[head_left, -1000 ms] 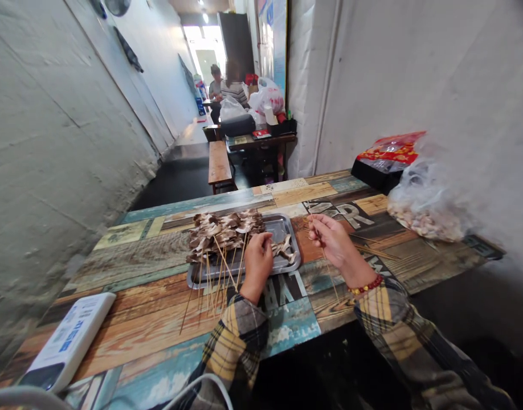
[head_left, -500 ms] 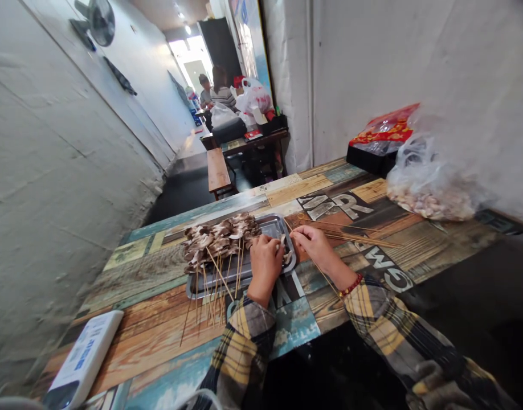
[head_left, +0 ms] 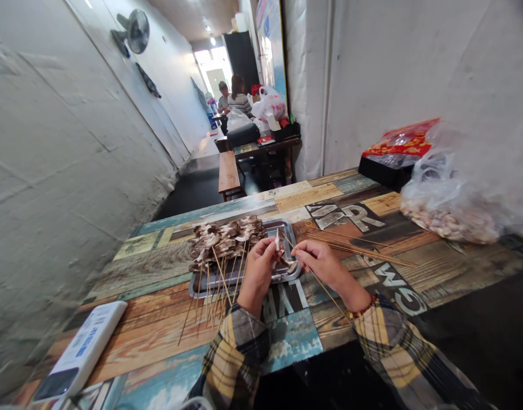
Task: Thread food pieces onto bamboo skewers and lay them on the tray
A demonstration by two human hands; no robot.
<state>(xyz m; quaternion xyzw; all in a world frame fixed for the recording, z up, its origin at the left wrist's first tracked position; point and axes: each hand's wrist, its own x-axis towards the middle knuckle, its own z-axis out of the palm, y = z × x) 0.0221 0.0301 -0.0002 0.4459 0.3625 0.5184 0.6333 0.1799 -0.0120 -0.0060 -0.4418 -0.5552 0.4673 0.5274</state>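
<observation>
My left hand [head_left: 258, 270], closed in a pinch, holds a small pale mushroom piece [head_left: 278, 239] upright over the near right part of the metal tray [head_left: 296, 267]. Just to its right, my right hand [head_left: 325, 267] is closed around a thin bamboo skewer [head_left: 330, 296]. The skewer's tip points up-left at the mushroom piece, and its long end runs back under my right wrist. Grey-brown skewered mushrooms [head_left: 225, 242] are heaped on the tray's left side, their sticks jutting toward me. A few loose mushroom bits lie in the tray, partly hidden by my hands.
Several loose skewers [head_left: 364, 247] lie right of the tray. Beyond them stand a clear plastic bag [head_left: 452, 210] of pale pieces and a black box [head_left: 383, 171] with red packaging. A white device [head_left: 82, 347] sits at front left. Two people are at a far table.
My left hand has risen from the tray, bringing up a mushroom piece. My right hand still holds the skewer, its tip now nearer that piece. The view has shifted slightly.
</observation>
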